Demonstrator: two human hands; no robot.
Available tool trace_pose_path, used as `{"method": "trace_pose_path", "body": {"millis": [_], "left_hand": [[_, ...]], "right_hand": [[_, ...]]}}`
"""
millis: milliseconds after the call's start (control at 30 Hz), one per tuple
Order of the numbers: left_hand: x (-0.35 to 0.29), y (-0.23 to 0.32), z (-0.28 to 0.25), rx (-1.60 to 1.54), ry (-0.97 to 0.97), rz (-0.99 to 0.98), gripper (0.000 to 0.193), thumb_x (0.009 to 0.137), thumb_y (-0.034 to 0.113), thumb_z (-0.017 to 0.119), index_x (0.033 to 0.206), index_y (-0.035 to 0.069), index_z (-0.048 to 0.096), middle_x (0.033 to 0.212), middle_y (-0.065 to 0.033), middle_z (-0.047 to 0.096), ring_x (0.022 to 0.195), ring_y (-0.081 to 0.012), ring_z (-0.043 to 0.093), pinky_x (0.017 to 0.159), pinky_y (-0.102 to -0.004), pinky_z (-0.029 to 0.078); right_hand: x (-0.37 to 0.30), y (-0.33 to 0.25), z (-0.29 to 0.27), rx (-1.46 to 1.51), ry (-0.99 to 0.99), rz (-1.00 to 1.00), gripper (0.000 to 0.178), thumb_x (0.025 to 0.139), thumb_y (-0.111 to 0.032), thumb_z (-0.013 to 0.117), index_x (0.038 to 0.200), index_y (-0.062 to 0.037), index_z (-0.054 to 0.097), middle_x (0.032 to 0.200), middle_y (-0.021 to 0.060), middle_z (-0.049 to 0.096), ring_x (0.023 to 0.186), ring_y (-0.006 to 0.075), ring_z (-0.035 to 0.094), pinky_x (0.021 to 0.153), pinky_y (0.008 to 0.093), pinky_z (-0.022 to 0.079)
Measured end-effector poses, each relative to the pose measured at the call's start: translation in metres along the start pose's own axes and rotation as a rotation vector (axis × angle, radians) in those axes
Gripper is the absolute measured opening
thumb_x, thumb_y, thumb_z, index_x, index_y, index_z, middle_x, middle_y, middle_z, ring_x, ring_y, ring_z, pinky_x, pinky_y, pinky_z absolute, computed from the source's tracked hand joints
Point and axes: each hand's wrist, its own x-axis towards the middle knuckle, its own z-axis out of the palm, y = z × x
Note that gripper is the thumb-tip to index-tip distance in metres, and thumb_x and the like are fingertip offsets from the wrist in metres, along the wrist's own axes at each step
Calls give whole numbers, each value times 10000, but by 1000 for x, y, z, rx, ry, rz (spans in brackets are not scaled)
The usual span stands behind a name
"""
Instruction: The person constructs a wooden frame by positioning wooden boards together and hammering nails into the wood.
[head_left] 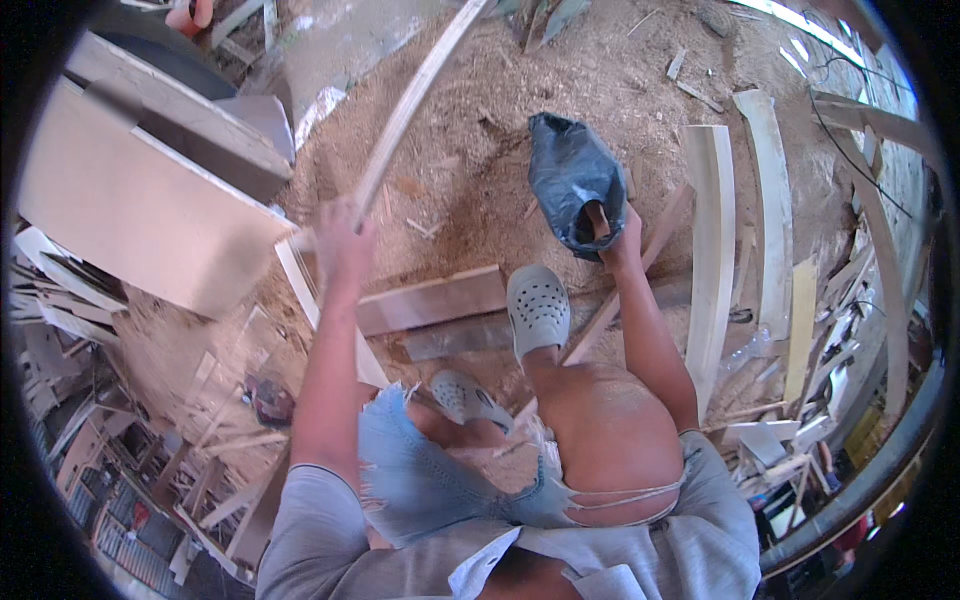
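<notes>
My left hand (345, 245) is closed around the lower end of a long, thin wooden strip (415, 98), which slants up and to the right past the top of the view. That hand is slightly blurred. On the right, my right hand (626, 238) grips the rim of a dark grey-blue plastic bag (572, 170). The bag's mouth gapes toward me, and some fingers show inside it; its contents are hidden. Below the hands, a short wooden board (435, 300) lies on the ground beside my grey clog (540, 308).
Sawdust (450, 170) and wood scraps cover the ground. At the left stands a large pale panel (150, 190), close to my left hand. Long pale boards (710, 250) lie to the right, with a black cable (850, 150) beyond. Scrap wood piles up at both sides.
</notes>
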Motion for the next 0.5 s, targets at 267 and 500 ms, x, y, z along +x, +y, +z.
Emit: {"method": "trace_pose_path", "body": {"millis": [267, 500], "left_hand": [[103, 32, 37, -16, 243, 231, 496, 886, 226, 754, 1312, 4, 627, 1304, -225, 644, 1271, -438, 573, 1109, -545, 446], [-47, 141, 44, -350, -161, 554, 699, 893, 289, 786, 1512, 57, 560, 1597, -258, 492, 1487, -438, 456, 1263, -486, 360]], "right_hand": [[61, -9, 14, -290, -85, -285, 358, 961, -182, 723, 1266, -20, 629, 1095, 281, 727, 1066, 476, 692, 919, 517, 552], [-36, -25, -27, -217, 83, -173, 412, 972, -297, 754, 1281, -33, 686, 1147, 240, 730, 1111, 414, 690, 980, 486, 534]]}}
